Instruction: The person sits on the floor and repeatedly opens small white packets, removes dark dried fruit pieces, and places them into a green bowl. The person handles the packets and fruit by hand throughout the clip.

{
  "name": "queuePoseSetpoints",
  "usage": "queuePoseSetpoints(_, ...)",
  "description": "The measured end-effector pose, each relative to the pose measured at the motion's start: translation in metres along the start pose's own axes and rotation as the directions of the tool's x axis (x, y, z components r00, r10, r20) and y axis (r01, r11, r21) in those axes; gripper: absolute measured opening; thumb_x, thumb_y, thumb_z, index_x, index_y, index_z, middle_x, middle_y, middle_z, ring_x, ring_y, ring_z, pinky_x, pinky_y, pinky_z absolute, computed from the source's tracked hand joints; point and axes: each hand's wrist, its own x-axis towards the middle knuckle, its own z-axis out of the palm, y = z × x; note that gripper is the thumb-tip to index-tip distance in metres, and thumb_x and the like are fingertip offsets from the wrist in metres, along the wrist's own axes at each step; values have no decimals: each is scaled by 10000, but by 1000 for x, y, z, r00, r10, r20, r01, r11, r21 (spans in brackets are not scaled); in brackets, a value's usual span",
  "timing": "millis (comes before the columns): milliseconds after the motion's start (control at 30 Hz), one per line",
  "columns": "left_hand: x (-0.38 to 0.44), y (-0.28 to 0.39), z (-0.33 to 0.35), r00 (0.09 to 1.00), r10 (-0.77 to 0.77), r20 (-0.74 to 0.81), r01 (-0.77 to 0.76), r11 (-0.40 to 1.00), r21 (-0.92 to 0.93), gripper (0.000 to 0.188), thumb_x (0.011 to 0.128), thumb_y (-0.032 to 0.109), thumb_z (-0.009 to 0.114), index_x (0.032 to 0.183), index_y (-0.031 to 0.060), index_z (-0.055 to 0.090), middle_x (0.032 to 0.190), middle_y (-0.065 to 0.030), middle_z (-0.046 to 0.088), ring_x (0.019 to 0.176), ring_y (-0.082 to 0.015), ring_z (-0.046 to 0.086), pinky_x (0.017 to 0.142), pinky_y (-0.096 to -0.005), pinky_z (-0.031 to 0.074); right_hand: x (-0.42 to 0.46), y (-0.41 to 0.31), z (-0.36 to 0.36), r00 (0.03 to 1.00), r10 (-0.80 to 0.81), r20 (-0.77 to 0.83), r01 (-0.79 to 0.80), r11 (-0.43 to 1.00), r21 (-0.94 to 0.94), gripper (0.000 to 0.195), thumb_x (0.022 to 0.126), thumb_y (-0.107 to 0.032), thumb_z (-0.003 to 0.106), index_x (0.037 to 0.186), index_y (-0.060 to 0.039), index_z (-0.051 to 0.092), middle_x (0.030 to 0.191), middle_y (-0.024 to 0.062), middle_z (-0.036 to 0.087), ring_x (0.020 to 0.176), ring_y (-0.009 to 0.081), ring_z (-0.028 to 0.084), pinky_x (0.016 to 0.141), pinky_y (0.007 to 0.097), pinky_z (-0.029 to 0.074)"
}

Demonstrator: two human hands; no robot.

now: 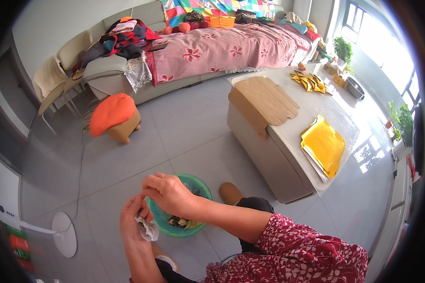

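Note:
My left hand (136, 212) is raised in front of me, its curled fingers around a crumpled whitish plastic wrapper (148, 230) that hangs out beside the palm. Just above, the thumb and fingers of my right hand (168, 192) come together at the left fingertips. Whether anything small sits in that pinch is too fine to make out. Below both hands stands a green plastic basin (177, 233) on the tiled floor, partly hidden by my right hand and forearm. Dark and yellowish scraps (180, 222) lie inside it.
To the right is a table (283, 159) bearing brown cardboard (264, 99), gold foil sheets (324, 145) and folded gold pieces (310, 82). An orange-topped stool (115, 115) stands ahead left, before a covered sofa (205, 53). A white round base (64, 235) and cable (80, 177) lie left.

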Motion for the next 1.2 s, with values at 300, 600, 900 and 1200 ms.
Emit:
queuePoseSetpoints(300, -2, 3, -8, 1000, -5, 2, 5, 994, 105, 158, 912, 115, 629, 957, -35, 607, 656, -20, 486, 539, -95, 446, 458, -240, 379, 1, -7, -2, 946, 241, 215, -258, 965, 53, 162, 843, -15, 609, 994, 14, 659, 861, 114, 658, 828, 212, 632, 745, 329, 508)
queuePoseSetpoints(600, -3, 9, -9, 1000, -15, 1, 15, 997, 79, 139, 917, 136, 603, 867, 16, 556, 651, -8, 460, 535, -83, 424, 438, -242, 351, 9, -6, 3, 934, 269, 234, -279, 960, 10, 141, 858, -64, 647, 968, 23, 661, 786, 61, 672, 716, 92, 606, 637, 267, 504)
queuePoseSetpoints(900, 0, 16, -25, 989, -149, 9, 147, 964, -221, 133, 888, 111, 657, 846, 45, 550, 704, -10, 522, 544, -72, 447, 454, -232, 369, 12, -35, -16, 868, 368, 332, -495, 614, 615, 103, 921, -56, 590, 938, 40, 622, 742, 67, 593, 653, 134, 542, 609, 241, 435)
queuePoseSetpoints(1200, -2, 22, -34, 977, -213, -5, 198, 918, -344, 128, 919, 127, 636, 878, 41, 550, 733, -23, 549, 540, -85, 471, 457, -239, 383, 1, -67, -25, 911, 57, 408, -391, 430, 814, 160, 944, -97, 571, 843, 27, 580, 752, 79, 576, 668, 168, 540, 622, 275, 430)
